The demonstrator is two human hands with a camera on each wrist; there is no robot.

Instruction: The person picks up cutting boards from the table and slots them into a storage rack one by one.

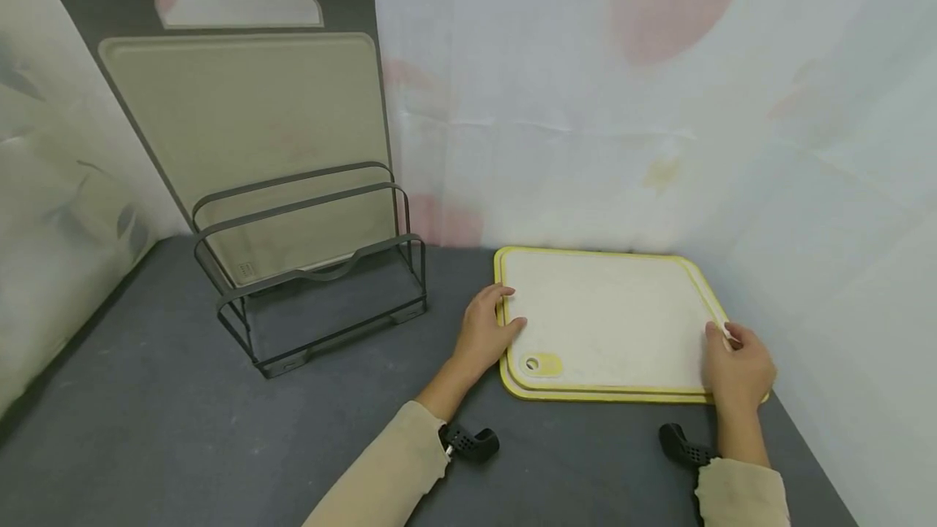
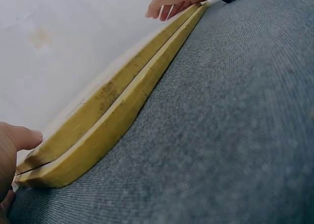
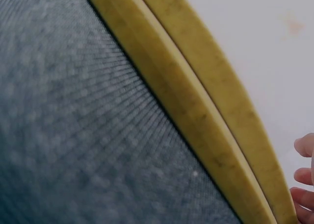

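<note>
Two white cutting boards with yellow rims lie stacked flat on the grey table, the top board (image 1: pixel 607 320) on the lower board (image 1: pixel 600 397). My left hand (image 1: pixel 486 332) grips the stack's left edge, fingers over the top board's rim. At the right edge my right hand (image 1: pixel 739 364) curls its fingers on the top board's rim. The left wrist view shows the upper rim (image 2: pixel 98 99) over the lower rim (image 2: pixel 113 131), a thin gap at the near corner beside my thumb (image 2: pixel 19 138). My right fingertips (image 3: pixel 304 175) show beside the upper rim (image 3: pixel 221 96).
A dark wire rack (image 1: pixel 315 283) stands at the back left of the grey table (image 1: pixel 146 429). A large grey cutting board (image 1: pixel 241 128) with a handle slot stands in its rear slot, leaning on the wall. Pale sheeting closes in the back and right sides.
</note>
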